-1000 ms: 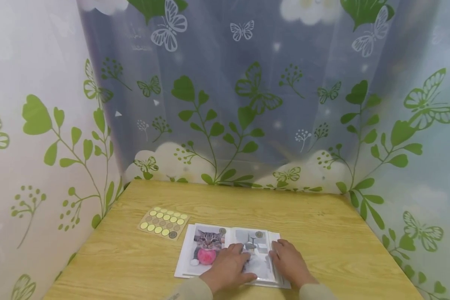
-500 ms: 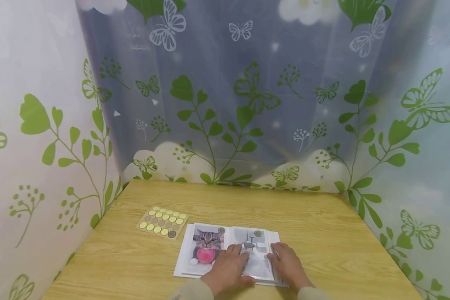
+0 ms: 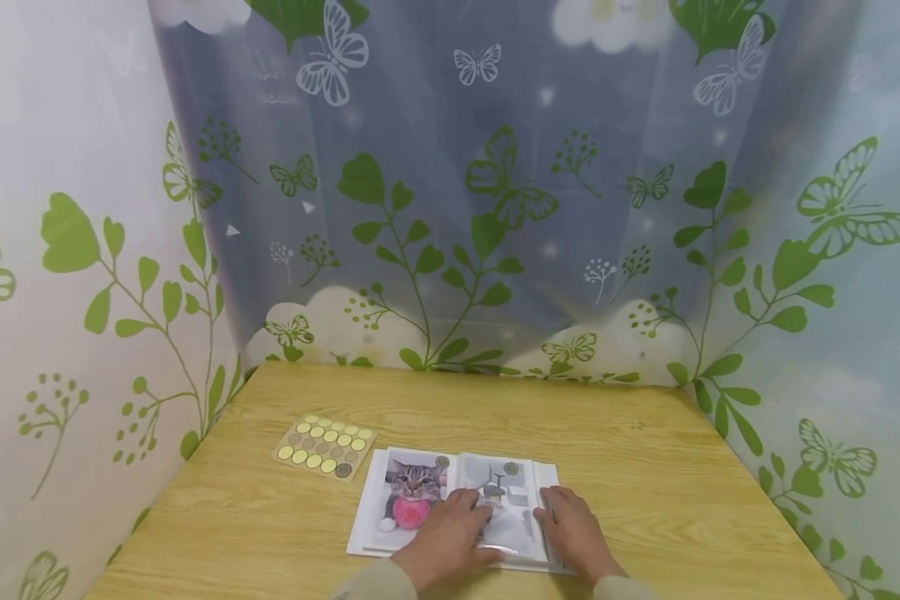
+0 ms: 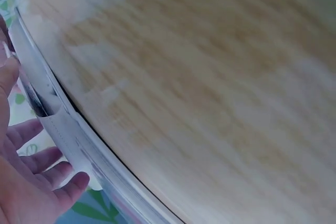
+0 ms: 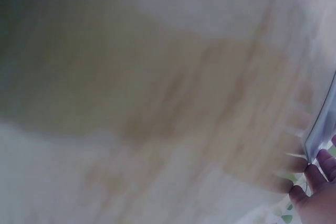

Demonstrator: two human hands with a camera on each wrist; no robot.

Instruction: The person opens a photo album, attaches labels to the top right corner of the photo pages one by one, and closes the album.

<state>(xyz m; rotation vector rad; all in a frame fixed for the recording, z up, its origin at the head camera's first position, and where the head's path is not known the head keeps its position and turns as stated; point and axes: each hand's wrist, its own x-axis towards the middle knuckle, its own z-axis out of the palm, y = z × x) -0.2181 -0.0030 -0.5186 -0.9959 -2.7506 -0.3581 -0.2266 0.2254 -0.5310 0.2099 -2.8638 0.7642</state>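
A small photo album [image 3: 367,502] lies open on the wooden table, a cat picture [image 3: 412,492] on its left page and a grey-white picture [image 3: 516,525] on its right page. My left hand [image 3: 444,537] rests across the middle of the album, palm down, covering parts of both pictures. In the left wrist view its fingers [image 4: 44,158] are extended and slightly spread beside the bowed page edges. My right hand [image 3: 576,533] touches the album's right edge with fairly straight fingers. Fingertips [image 5: 313,170] meet the album's corner in the right wrist view.
A sheet of round yellow stickers [image 3: 326,446] lies left of the album, with several circles gone. One round sticker [image 3: 512,469] sits on each picture's top right corner. Printed curtains [image 3: 450,208] enclose the table [image 3: 645,450] at the back and both sides.
The right page's picture and its sleeve have shifted slightly left, and the sleeve now bows a little. My left hand has slid slightly left; my right hand stays at the album's edge.
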